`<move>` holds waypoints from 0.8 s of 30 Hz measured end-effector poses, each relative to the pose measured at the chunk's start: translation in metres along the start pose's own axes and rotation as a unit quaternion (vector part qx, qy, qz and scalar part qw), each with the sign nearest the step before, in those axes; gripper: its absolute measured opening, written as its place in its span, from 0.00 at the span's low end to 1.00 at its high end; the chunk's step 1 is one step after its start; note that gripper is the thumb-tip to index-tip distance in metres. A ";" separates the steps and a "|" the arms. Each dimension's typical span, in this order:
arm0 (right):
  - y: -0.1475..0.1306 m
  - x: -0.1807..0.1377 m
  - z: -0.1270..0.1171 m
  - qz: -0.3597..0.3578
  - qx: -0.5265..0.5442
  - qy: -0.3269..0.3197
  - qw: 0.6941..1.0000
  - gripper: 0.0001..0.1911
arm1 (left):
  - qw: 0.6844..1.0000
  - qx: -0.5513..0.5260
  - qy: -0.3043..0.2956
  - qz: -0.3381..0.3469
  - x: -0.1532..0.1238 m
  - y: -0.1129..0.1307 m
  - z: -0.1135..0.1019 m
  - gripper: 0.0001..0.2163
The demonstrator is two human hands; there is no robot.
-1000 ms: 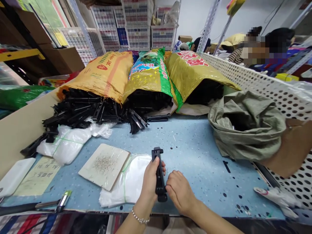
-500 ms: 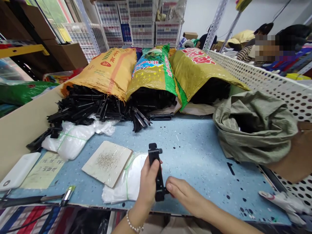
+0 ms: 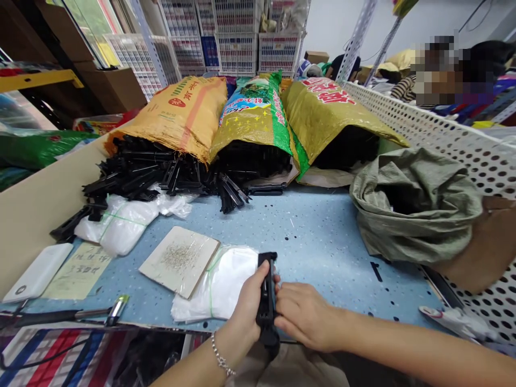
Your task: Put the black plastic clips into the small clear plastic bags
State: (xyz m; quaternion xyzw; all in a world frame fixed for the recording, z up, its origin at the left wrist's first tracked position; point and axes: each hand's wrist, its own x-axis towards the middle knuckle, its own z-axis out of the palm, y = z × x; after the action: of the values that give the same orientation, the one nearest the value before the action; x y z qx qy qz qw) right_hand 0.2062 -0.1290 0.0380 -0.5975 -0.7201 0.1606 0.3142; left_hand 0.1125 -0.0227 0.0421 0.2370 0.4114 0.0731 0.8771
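The black plastic bracket (image 3: 266,298), a long, narrow, matt moulded piece, is held upright over the near edge of the blue speckled bench (image 3: 322,242), gripped around its lower half by the left hand (image 3: 248,306) while the fingers of the right hand (image 3: 304,314) are closed against its side, so one piece is judged to be in work. Many more such black parts (image 3: 161,174) lie spilled from three woven sacks (image 3: 258,115) at the back, seemingly untouched. Beside the hands lie a soft clear plastic bag (image 3: 226,285) and a flat card (image 3: 179,260) strewn with tiny metal bits.
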 end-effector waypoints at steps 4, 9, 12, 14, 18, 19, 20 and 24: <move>-0.006 -0.006 0.008 0.318 0.311 -0.094 0.891 0.30 | 0.962 0.092 0.020 0.255 -0.006 0.009 -0.002 0.19; -0.003 -0.001 -0.016 0.065 -0.022 -0.038 0.997 0.21 | 0.992 0.043 -0.030 0.116 0.004 0.013 -0.001 0.21; -0.001 -0.001 -0.017 -0.046 -0.165 -0.026 0.985 0.19 | 0.994 0.046 -0.034 0.094 0.006 0.011 0.001 0.21; -0.002 -0.004 -0.011 -0.020 -0.117 -0.030 0.993 0.20 | 0.987 0.080 -0.022 0.135 0.004 0.009 0.002 0.21; 0.000 -0.008 0.003 0.255 0.233 -0.041 0.937 0.27 | 0.952 0.149 0.006 0.267 0.006 0.008 0.001 0.22; 0.002 -0.008 0.004 0.318 0.308 -0.057 0.895 0.28 | 0.943 0.158 0.011 0.291 0.009 0.008 0.000 0.25; 0.005 -0.007 0.004 0.357 0.354 -0.078 0.861 0.29 | 0.939 0.163 0.014 0.303 0.013 0.007 0.000 0.28; 0.019 -0.003 0.000 0.308 0.175 -0.094 0.930 0.25 | 0.959 0.124 0.007 0.254 0.033 0.003 0.000 0.26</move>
State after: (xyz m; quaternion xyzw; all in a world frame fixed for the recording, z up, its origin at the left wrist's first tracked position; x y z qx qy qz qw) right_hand 0.2208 -0.1273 0.0254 -0.7077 -0.4876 0.4283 0.2793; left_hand 0.1342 -0.0089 0.0208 0.4399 0.3496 0.2434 0.7906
